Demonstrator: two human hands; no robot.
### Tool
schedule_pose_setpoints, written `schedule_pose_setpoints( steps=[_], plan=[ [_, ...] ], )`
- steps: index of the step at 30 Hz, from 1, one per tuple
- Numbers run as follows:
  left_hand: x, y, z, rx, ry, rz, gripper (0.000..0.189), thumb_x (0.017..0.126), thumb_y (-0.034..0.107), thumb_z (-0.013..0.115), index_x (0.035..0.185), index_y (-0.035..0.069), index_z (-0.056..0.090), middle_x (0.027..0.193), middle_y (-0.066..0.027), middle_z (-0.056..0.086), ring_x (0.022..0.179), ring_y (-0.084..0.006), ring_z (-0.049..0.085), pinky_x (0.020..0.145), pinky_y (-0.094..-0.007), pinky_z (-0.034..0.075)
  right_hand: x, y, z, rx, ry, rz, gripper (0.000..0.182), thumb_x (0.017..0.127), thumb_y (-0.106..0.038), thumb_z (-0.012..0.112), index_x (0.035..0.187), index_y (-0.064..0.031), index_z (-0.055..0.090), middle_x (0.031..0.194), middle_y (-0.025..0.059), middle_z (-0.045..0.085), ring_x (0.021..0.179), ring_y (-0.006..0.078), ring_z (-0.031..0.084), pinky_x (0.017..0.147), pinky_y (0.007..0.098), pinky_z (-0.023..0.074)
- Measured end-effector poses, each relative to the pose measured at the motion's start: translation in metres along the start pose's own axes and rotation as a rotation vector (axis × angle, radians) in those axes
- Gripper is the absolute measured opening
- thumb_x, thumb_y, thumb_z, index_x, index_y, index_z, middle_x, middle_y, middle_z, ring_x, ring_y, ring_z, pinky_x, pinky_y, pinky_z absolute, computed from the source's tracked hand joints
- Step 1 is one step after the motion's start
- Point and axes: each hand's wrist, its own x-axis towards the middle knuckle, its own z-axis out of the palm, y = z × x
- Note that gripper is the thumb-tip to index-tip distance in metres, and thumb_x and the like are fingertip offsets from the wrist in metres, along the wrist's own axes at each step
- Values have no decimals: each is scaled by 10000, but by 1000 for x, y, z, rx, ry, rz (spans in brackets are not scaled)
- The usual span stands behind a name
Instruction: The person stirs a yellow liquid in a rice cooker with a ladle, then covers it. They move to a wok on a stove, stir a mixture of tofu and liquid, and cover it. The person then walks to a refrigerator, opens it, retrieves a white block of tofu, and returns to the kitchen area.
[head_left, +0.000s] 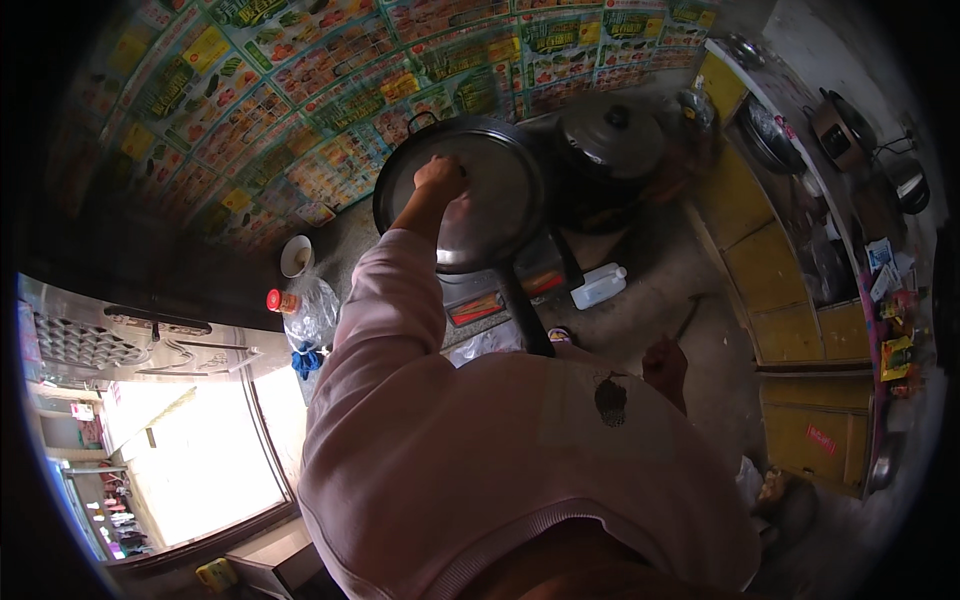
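Observation:
A large dark frying pan (529, 315) has its long black handle pointing toward my body. A wide round metal lid (495, 195) covers it. My left hand (441, 178) reaches over the lid, its fingers closed at the middle where the knob is; the knob itself is mostly hidden. Lower and to the right, my right hand (664, 364) is in shadow near my waist. It grips a thin-handled utensil (687, 318) with a small crosswise head, pointing away from me; its exact kind is unclear.
A lidded dark pot (611, 142) stands right of the pan. A white plastic jug (598, 286) lies below them. At left are a white bowl (297, 256), a red-capped jar (281, 301) and a clear plastic bag (313, 311). Yellow cabinets (780, 330) line the right.

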Motion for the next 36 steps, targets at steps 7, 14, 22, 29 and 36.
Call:
schedule_pose_setpoints(
  steps=[7, 14, 22, 29, 36],
  plan=[
    [-11, -110, -7, -55, 617, 145, 312, 847, 284, 583, 1054, 57, 641, 985, -173, 651, 911, -325, 631, 789, -411, 502, -1, -18, 52, -710, -290, -380, 206, 916, -255, 565, 786, -120, 480, 577, -37, 399, 448, 52, 385, 385, 233, 299],
    [-191, -177, -78, -1342, 1106, -240, 349, 854, 148, 675, 1160, 7, 583, 927, -70, 679, 759, -106, 636, 573, -205, 468, -5, -27, 128, -988, -421, -543, 196, 876, -179, 634, 968, -20, 565, 595, -10, 492, 417, 51, 413, 387, 220, 304],
    [-371, -223, 19, -2254, 1613, -272, 302, 900, 134, 607, 1107, -72, 533, 1036, -161, 579, 927, -241, 582, 843, -332, 554, -7, -42, 201, -1377, -696, -429, 145, 888, -149, 613, 914, -8, 596, 591, 4, 524, 421, 46, 429, 380, 208, 315],
    [-429, -248, 94, -2256, 1787, -450, 266, 915, 154, 573, 1088, -46, 535, 1099, -116, 569, 939, -209, 588, 840, -293, 544, -23, -17, 236, -1472, -727, -529, 143, 886, -143, 605, 873, -1, 595, 580, 6, 514, 420, 45, 423, 381, 213, 319],
    [-440, -246, 87, -2430, 1833, -436, 284, 952, 219, 519, 1106, -20, 537, 1126, -96, 573, 972, -210, 591, 887, -321, 538, -35, 7, 229, -1389, -646, -500, 153, 897, -145, 588, 801, -26, 581, 578, -5, 512, 414, 47, 403, 395, 212, 313]
  ],
)
